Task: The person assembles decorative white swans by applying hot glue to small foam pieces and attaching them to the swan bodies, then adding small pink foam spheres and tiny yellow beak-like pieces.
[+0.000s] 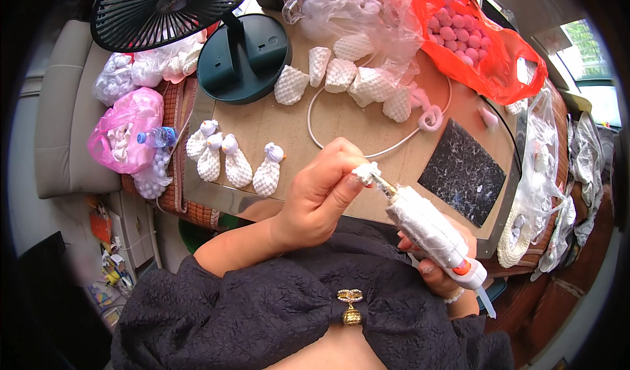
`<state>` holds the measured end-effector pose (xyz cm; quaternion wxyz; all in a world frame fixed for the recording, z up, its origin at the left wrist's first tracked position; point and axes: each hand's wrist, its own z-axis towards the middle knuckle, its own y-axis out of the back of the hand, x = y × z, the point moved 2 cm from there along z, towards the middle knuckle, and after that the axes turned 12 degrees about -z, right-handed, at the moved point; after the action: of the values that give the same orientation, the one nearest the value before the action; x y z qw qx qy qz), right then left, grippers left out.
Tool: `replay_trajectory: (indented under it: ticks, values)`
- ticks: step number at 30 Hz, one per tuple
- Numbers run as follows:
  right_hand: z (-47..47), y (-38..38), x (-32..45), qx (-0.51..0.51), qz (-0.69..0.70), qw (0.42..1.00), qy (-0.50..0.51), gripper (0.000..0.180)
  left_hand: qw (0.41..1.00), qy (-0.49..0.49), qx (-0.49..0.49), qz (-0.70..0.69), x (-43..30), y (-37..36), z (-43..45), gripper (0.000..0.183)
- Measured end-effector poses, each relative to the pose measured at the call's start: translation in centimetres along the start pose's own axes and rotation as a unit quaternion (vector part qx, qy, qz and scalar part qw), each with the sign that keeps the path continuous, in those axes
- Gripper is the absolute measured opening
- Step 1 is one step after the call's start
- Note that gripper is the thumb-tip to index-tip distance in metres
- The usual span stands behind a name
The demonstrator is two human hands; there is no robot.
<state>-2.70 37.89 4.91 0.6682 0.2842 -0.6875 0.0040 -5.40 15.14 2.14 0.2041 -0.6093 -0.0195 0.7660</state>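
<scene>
My left hand (325, 188) pinches a small white knitted piece (366, 173) between thumb and fingers, over the table's front edge. Wrapped around a hot glue gun (428, 227) is my right hand (443, 266); the gun's barrel is bound in white material. A clear glue stick (486, 301) pokes out of its rear. The gun's metal nozzle (386, 187) meets the white piece, and whether glue is flowing cannot be seen. To the left lie several white knitted figures with pale round heads, one with an orange beak (268, 169).
A dark green desk fan (246, 55) stands at the back left. White knitted pieces (339, 75) lie around a white cable (315, 129). A red bag (502, 75) holds pink balls (457, 30). At right lies a black marbled board (462, 173); a pink bag (128, 129) sits left.
</scene>
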Motion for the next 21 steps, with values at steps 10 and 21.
replay_trajectory:
  ticks: [10, 21]
  values:
    - [1.1, 0.7, 0.5, 0.0, -0.095, 0.991, 0.091, 0.038, 1.0, 0.001, -0.005, -0.006, -0.3, -0.2, 0.1, 0.013]
    - [2.0, 0.5, 1.4, -0.006, -0.204, 0.952, 0.227, 0.037, 1.0, 0.012, -0.016, -0.02, -0.4, -0.3, 0.0, 0.013]
